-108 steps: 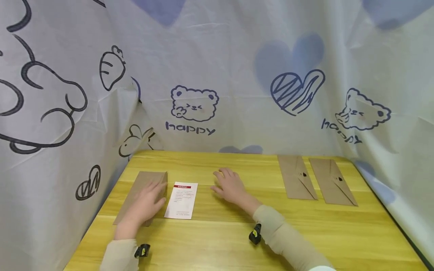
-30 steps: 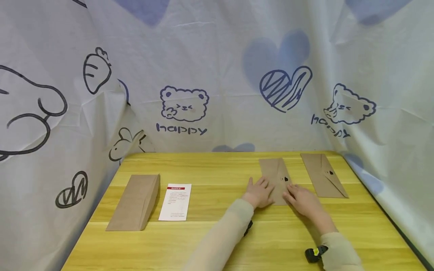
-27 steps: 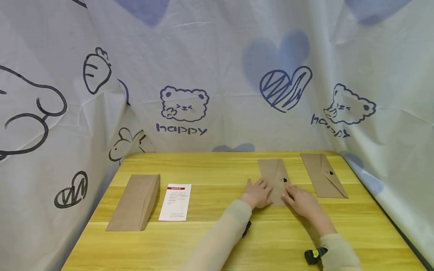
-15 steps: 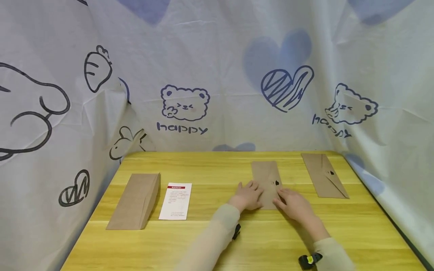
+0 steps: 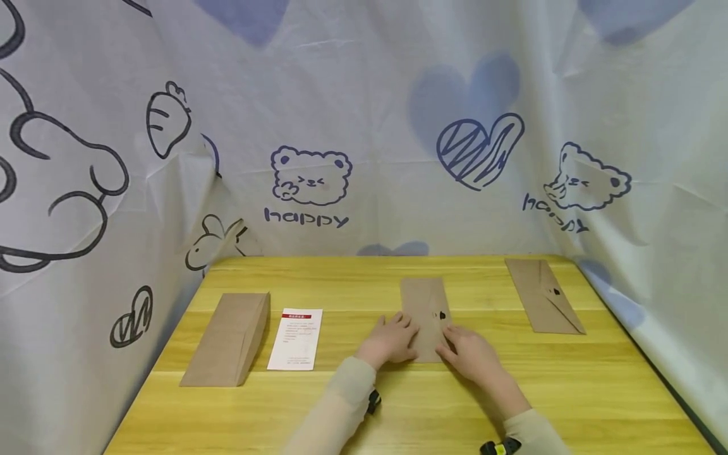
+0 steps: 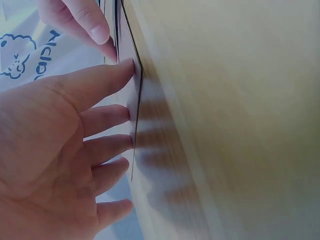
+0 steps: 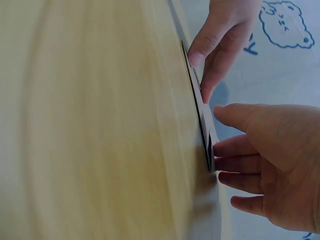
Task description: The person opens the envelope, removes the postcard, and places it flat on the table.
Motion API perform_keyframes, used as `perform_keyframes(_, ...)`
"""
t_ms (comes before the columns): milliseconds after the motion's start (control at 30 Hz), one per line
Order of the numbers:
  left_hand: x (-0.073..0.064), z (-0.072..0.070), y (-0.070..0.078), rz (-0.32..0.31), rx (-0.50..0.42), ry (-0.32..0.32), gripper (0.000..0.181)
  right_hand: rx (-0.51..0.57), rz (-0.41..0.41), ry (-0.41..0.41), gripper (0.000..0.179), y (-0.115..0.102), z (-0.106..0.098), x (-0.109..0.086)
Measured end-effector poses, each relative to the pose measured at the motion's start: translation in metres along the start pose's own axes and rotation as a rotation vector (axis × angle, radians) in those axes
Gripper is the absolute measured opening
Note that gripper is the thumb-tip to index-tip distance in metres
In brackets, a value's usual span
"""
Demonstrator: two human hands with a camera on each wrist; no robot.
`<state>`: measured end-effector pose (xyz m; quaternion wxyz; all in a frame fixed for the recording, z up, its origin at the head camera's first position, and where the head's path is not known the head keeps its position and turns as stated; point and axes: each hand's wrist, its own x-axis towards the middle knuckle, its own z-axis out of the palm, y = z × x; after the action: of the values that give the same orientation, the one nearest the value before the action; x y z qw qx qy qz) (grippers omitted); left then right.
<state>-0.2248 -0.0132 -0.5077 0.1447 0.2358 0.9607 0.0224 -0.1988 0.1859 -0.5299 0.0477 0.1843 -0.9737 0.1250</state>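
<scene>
A flat brown paper envelope point(image 5: 423, 300) with a small black mark on its flap edge lies on the table, right of the middle. My left hand point(image 5: 389, 341) touches its left side with the fingertips. From the other side, the fingertips of my right hand point(image 5: 472, 355) rest along the right edge. In the left wrist view, the thumb and fingers of the left hand point(image 6: 55, 135) are extended against the thin envelope point(image 6: 132, 80). The right wrist view has the right hand point(image 7: 280, 160) with fingers fairly straight at the envelope's edge point(image 7: 200, 105).
At the left, another brown envelope point(image 5: 222, 341) stands slightly raised along its right side. Beside it lies a white printed card point(image 5: 296, 341) with a red band. A third envelope point(image 5: 543, 297) is at the back right of the wooden table point(image 5: 364, 417). Printed cloth point(image 5: 387, 126) surrounds the table.
From the right part of the table, the envelope has slid left and toward me, with both hands on it. Earlier, my left hand was over the left envelope. The card stays put.
</scene>
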Motion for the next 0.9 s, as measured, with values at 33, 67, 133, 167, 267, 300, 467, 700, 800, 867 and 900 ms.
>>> perform_keyframes(33,-0.003,0.000,-0.001,-0.001,0.005,0.002,0.063,-0.001,-0.005,0.002,0.048,-0.003,0.001,0.000)
perform_keyframes(67,-0.006,0.000,-0.002,-0.003,0.008,0.007,0.063,-0.001,-0.009,0.002,0.047,-0.006,0.001,0.000)
perform_keyframes(133,-0.012,0.001,-0.005,-0.005,0.009,0.014,0.064,-0.006,-0.009,0.003,0.047,-0.012,0.002,0.000)
perform_keyframes(167,-0.014,0.001,-0.007,-0.008,0.006,0.016,0.064,-0.003,-0.005,0.001,0.047,-0.015,0.003,0.001)
perform_keyframes(267,-0.021,0.004,-0.013,-0.011,-0.006,0.025,0.063,-0.008,-0.004,0.001,0.048,-0.025,0.006,0.003)
perform_keyframes(300,-0.024,0.005,-0.016,-0.010,-0.009,0.027,0.063,-0.013,-0.008,0.005,0.048,-0.028,0.008,0.003)
perform_keyframes(467,-0.039,0.008,-0.031,0.008,-0.027,0.064,0.061,-0.051,-0.043,0.044,0.048,-0.047,0.015,0.006)
perform_keyframes(700,-0.056,0.014,-0.054,0.024,-0.052,0.069,0.062,-0.108,-0.050,0.054,0.051,-0.074,0.025,0.009)
perform_keyframes(800,-0.064,0.013,-0.063,0.034,-0.066,0.065,0.062,-0.098,-0.054,0.064,0.050,-0.086,0.027,0.010)
perform_keyframes(867,-0.070,0.011,-0.069,0.037,-0.073,0.059,0.062,-0.091,-0.064,0.076,0.049,-0.094,0.029,0.011)
perform_keyframes(900,-0.073,0.010,-0.072,0.036,-0.083,0.053,0.062,-0.089,-0.065,0.077,0.049,-0.098,0.029,0.011)
